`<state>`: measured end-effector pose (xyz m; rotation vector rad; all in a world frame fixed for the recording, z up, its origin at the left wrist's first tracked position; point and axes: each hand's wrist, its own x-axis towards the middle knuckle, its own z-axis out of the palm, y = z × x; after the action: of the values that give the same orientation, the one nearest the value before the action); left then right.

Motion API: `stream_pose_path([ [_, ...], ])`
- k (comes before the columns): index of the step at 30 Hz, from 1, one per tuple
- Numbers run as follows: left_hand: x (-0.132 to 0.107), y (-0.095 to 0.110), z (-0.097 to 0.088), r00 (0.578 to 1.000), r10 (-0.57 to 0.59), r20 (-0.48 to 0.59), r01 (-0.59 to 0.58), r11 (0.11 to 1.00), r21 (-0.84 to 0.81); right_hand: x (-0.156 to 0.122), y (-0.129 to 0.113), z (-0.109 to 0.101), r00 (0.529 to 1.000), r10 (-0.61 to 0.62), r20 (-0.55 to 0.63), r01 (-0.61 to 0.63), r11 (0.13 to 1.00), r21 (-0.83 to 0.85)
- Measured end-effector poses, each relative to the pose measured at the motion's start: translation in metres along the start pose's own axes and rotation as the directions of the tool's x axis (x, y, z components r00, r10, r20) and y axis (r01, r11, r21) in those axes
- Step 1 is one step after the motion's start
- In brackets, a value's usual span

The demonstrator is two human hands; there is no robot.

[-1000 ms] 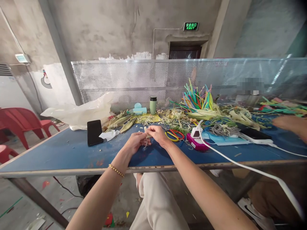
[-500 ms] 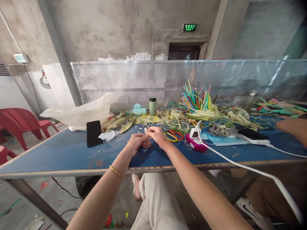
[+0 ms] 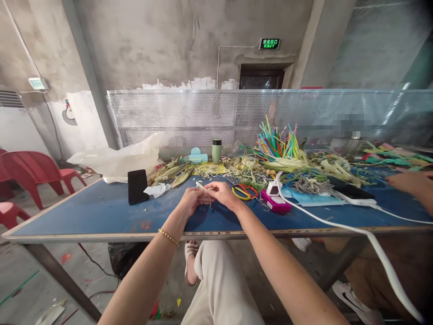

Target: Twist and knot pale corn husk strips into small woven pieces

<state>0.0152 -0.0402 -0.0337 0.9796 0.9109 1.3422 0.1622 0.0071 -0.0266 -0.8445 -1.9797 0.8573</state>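
Observation:
Close together over the front middle of the table, both my hands pinch one small pale strip (image 3: 200,185) that looks like corn husk. My left hand (image 3: 192,200), below the gold bead bracelet (image 3: 168,237), has its fingers closed round the lower part. From the right, my right hand (image 3: 221,194) pinches it with thumb and forefinger. A thin loose strand hangs below the fingers. The strip's light end sticks up to the left; the rest is hidden by my fingers. Scissors with red and yellow handles (image 3: 246,193) lie just right of my right hand.
On the blue table (image 3: 84,212) lie a black phone (image 3: 137,187), white paper (image 3: 157,190), dried husks (image 3: 169,174) and a magenta box (image 3: 275,201). Behind stand a green bottle (image 3: 216,152) and coloured sticks (image 3: 277,144). A white cable (image 3: 331,224) crosses the right; another person's arm (image 3: 411,183) reaches in there.
The strip's pale end now shows longer and tilts up to the left between my fingers. My right hand has shifted slightly, its fingers lying flatter. The camera view has shifted a little.

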Motion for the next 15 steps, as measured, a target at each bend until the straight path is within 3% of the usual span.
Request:
stream_pose_path([
  [8,-0.0044,0.0024,0.0010,1.000,0.006,-0.002,-0.006,0.998,0.057,-0.0015,-0.0023,-0.0014,1.000,0.016,0.007,-0.016,1.000,-0.003],
  [11,-0.0033,0.0011,0.0015,0.997,0.046,-0.058,-0.042,0.997,0.070,-0.0016,-0.0045,-0.0015,1.000,0.010,0.005,-0.009,1.000,-0.027],
  [15,0.0002,-0.0018,0.0019,0.982,0.111,-0.154,-0.091,0.987,0.133,0.0007,-0.0045,-0.0013,0.996,-0.093,-0.019,0.092,0.995,-0.041],
])
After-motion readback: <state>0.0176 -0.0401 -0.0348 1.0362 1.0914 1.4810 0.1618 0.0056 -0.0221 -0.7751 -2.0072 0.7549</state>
